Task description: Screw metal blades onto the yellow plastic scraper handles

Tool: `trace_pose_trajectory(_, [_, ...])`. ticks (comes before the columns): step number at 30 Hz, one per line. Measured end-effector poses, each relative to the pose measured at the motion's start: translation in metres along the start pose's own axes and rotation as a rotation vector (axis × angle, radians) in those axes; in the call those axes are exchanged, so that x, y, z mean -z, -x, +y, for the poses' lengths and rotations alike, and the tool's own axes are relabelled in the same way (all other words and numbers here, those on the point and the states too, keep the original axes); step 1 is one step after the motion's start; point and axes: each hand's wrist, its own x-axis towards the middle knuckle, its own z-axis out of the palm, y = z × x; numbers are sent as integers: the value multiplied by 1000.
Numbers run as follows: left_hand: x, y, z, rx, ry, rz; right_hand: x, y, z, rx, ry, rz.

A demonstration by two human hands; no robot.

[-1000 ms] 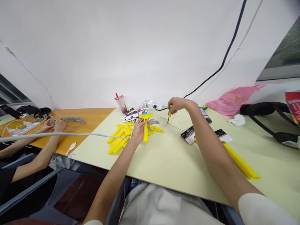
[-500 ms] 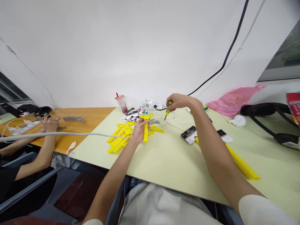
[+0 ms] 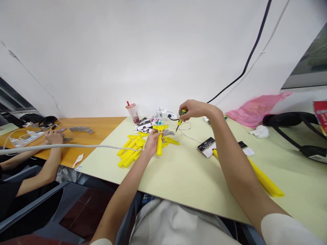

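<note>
My left hand (image 3: 151, 143) is closed around a yellow T-shaped scraper (image 3: 159, 146), its wide head at the top and its handle pointing toward me. In my right hand (image 3: 191, 109) is a green-and-yellow screwdriver (image 3: 181, 117), tip slanting down to the left, just above the table and apart from the scraper. Several more yellow scrapers (image 3: 129, 157) lie heaped beside my left hand. Grey metal pieces (image 3: 168, 132) lie behind the held scraper. A long yellow handle (image 3: 265, 178) rests on the table, partly hidden under my right forearm.
A drink cup (image 3: 132, 113) with a red straw stands at the back, near stacked black-and-white cards (image 3: 143, 125). A packaging card (image 3: 206, 147) lies right of centre. Pink plastic bag (image 3: 251, 109) and black headset-like straps (image 3: 288, 131) occupy the right. At left, a co-worker's hands (image 3: 54, 136) are busy.
My right hand has shifted slightly left with the screwdriver, bringing its tip nearer the scraper. My left hand and the scraper have barely moved.
</note>
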Motion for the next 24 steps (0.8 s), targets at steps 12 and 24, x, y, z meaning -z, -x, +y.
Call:
trace_pose_trajectory(12, [3, -2, -1, 4, 0, -8, -1, 1, -2, -7, 0, -18])
trace_pose_trajectory(24, [1, -2, -2, 23, 4, 13, -2, -2, -1, 21, -26, -37])
